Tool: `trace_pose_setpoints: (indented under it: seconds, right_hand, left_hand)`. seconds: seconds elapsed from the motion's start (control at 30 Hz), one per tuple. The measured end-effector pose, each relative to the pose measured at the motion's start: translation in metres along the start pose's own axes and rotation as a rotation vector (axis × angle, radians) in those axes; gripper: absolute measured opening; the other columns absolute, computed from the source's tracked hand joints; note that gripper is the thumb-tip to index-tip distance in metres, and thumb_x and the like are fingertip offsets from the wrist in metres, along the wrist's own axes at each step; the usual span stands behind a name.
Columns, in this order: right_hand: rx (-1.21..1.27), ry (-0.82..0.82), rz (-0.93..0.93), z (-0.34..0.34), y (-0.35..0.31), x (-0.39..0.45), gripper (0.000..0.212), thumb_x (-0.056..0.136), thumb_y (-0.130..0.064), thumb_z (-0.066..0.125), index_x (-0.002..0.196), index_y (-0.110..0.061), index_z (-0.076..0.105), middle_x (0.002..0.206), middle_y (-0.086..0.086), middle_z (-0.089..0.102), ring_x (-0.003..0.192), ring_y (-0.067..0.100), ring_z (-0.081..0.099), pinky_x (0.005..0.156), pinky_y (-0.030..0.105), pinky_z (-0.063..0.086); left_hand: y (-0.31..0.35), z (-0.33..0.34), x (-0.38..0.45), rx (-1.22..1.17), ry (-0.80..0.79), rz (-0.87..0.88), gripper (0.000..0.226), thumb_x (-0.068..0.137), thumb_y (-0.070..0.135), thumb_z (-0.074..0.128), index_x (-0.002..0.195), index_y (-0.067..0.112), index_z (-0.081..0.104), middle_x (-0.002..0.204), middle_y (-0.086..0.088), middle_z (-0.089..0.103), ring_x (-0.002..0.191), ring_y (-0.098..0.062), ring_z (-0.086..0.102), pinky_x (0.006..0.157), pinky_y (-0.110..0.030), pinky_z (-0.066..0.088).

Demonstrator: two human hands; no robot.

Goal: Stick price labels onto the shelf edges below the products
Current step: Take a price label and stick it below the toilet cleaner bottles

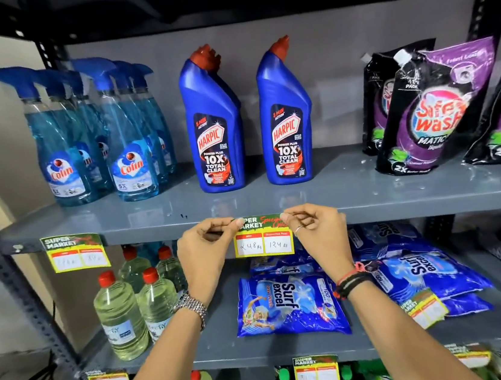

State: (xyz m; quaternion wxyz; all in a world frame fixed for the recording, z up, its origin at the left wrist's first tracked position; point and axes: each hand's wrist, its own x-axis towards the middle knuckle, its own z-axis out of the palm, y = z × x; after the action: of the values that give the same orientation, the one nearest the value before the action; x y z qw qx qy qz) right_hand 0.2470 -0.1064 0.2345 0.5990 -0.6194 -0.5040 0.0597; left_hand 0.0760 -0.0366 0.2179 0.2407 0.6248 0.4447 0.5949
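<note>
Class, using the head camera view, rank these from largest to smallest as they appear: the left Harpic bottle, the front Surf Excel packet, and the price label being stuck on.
1. Left Harpic bottle
2. Front Surf Excel packet, though it lies nearer the camera, so the order of these two is unsure.
3. Price label, clearly smallest.

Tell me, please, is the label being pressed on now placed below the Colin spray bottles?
No, both hands press the price label onto the shelf edge below the two Harpic bottles.

Price label [263, 238] on shelf edge [403, 207] below two bottles [214, 124].
</note>
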Motion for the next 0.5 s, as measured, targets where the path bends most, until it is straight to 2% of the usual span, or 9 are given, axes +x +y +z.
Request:
trace_pose_setpoints:
  seconds: [0.17, 0.27, 0.3, 0.37, 0.43, 0.5]
  right_hand:
    - [-0.026, 0.019, -0.023, 0.004, 0.002, 0.002, 0.005, 0.078, -0.020, 0.071, 0.080, -0.016, 0.073, 0.060, -0.009, 0.065, 0.057, -0.004, 0.058, 0.058, 0.005, 0.048]
    - [-0.122, 0.033, -0.083, 0.006, 0.002, 0.001, 0.006, 0.079, -0.022, 0.070, 0.080, -0.016, 0.071, 0.055, -0.009, 0.057, 0.051, 0.006, 0.052, 0.057, 0.022, 0.053]
    - [-0.173, 0.036, -0.120, 0.006, 0.002, 0.000, 0.007, 0.080, -0.023, 0.069, 0.081, -0.015, 0.070, 0.056, -0.008, 0.055, 0.055, 0.007, 0.051, 0.059, 0.028, 0.053]
    - [-0.300, 0.052, -0.208, 0.007, 0.000, -0.002, 0.015, 0.082, -0.025, 0.066, 0.094, -0.015, 0.065, 0.073, -0.002, 0.060, 0.074, 0.015, 0.052, 0.068, 0.035, 0.053]
    - [-0.423, 0.085, -0.302, 0.011, -0.004, -0.004, 0.031, 0.083, -0.027, 0.063, 0.111, -0.016, 0.058, 0.102, 0.004, 0.059, 0.095, 0.019, 0.050, 0.082, 0.036, 0.048]
    - [-0.517, 0.040, -0.403, 0.018, -0.010, -0.001, 0.042, 0.087, -0.030, 0.057, 0.125, -0.014, 0.050, 0.127, 0.008, 0.053, 0.120, 0.025, 0.046, 0.098, 0.039, 0.042]
  left_hand:
    - [0.001, 0.003, 0.002, 0.031, 0.028, 0.010, 0.023, 0.066, 0.046, 0.080, 0.075, 0.025, 0.077, 0.067, 0.014, 0.072, 0.066, 0.000, 0.066, 0.058, -0.022, 0.054]
    - [0.004, 0.004, 0.000, 0.095, 0.049, 0.007, 0.028, 0.066, 0.054, 0.077, 0.074, 0.027, 0.075, 0.064, 0.016, 0.071, 0.066, 0.001, 0.066, 0.053, -0.020, 0.051]
    - [0.006, 0.004, -0.001, 0.146, 0.066, 0.016, 0.029, 0.066, 0.057, 0.075, 0.074, 0.028, 0.074, 0.064, 0.017, 0.070, 0.066, 0.000, 0.066, 0.051, -0.019, 0.048]
    - [0.008, 0.002, -0.003, 0.273, 0.110, 0.106, 0.031, 0.068, 0.059, 0.072, 0.081, 0.032, 0.069, 0.077, 0.019, 0.069, 0.077, -0.002, 0.062, 0.057, -0.022, 0.045]
    - [0.010, 0.002, -0.002, 0.363, 0.092, 0.287, 0.037, 0.074, 0.056, 0.069, 0.102, 0.032, 0.064, 0.107, 0.015, 0.063, 0.099, -0.008, 0.055, 0.077, -0.023, 0.042]
    - [0.013, 0.003, 0.005, 0.410, -0.032, 0.428, 0.041, 0.085, 0.051, 0.060, 0.118, 0.028, 0.058, 0.130, 0.010, 0.056, 0.124, -0.011, 0.046, 0.098, -0.025, 0.032]
